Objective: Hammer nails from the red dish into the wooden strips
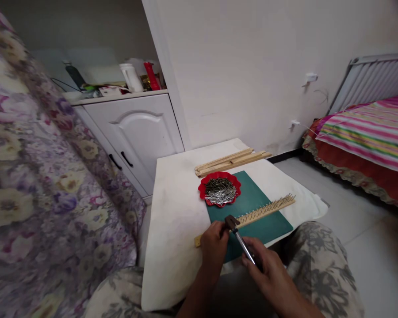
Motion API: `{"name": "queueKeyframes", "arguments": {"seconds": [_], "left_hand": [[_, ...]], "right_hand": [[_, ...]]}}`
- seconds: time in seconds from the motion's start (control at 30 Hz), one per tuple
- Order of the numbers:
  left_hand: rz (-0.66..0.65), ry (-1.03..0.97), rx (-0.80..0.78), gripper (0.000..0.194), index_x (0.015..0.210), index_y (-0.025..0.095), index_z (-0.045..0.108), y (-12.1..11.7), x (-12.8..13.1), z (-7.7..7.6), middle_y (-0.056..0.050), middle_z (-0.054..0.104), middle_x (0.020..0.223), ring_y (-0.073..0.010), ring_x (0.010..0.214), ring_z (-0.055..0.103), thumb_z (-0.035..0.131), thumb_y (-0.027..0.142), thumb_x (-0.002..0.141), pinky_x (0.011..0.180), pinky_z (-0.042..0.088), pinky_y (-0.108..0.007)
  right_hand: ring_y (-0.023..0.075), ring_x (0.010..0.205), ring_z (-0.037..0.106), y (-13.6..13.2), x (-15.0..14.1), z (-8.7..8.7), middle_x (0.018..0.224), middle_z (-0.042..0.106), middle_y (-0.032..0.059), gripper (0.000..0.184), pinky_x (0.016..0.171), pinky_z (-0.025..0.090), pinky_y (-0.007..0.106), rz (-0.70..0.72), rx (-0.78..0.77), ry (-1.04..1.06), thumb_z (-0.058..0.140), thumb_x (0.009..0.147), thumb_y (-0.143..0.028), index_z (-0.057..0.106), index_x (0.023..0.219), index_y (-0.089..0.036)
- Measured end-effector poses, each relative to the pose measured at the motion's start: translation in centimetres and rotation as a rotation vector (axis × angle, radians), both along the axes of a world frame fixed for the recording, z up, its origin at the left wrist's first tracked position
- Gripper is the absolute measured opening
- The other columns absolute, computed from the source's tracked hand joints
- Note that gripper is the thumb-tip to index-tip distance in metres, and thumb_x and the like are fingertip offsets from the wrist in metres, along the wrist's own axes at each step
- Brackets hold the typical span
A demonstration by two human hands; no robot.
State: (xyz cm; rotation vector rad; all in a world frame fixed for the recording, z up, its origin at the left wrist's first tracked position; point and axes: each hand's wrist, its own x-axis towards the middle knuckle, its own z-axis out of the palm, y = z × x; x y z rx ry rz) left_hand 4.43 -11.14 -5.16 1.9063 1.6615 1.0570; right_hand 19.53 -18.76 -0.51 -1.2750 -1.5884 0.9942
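My right hand (267, 267) is closed around the handle of a small hammer (236, 229), whose dark head rests over a long wooden strip (265, 210) studded with a row of nails. My left hand (214, 245) is pinched at the strip just left of the hammer head; what its fingertips hold is too small to see. The strip lies across a green cutting mat (265, 229). A red scalloped dish (220, 189) full of silver nails sits on the mat's far left corner.
The mat lies on a small white table (175, 221). Two more wooden strips (232, 161) lie at its far edge. A floral curtain (36, 176) hangs on the left, a white cabinet (135, 132) behind, and a striped bed (368, 141) on the right.
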Motion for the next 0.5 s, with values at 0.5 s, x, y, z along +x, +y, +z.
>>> {"name": "queueKeyframes", "arguments": {"seconds": [0.5], "left_hand": [[-0.065,-0.045,-0.001,0.015,0.077,0.019,0.063,-0.09,-0.67,0.33,0.0,0.062,0.075,-0.0137,0.071,0.058,0.049,0.02,0.081,0.065,0.04,-0.023]], "right_hand": [[0.0228,0.069,0.067,-0.29,0.31,-0.48,0.073,0.071,0.0032,0.031,0.069,0.055,0.03,-0.034,-0.008,0.14,0.059,0.081,-0.032,0.062,0.11,-0.021]]}}
